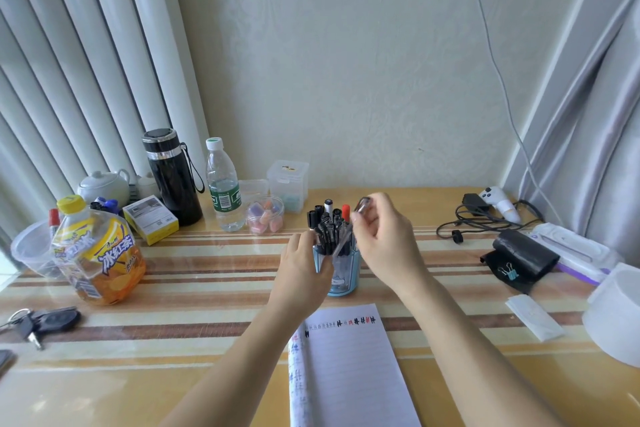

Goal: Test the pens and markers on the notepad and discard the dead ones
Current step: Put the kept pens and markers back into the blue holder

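I see right hand (384, 239) pinching a clear pen (343, 237) near its top, tilted in the cup (341, 279) w/ left hand (304, 267) gripping it, behind the notepad (349, 367); looks light, stiff, slick, so I'd grip mid-barrel.

Pens (329, 225) upright in blue cup (343, 276); notepad (349, 367) w/ marks.

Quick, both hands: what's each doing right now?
Left hand: holds the blue pen cup.
Right hand: pinches a clear pen.
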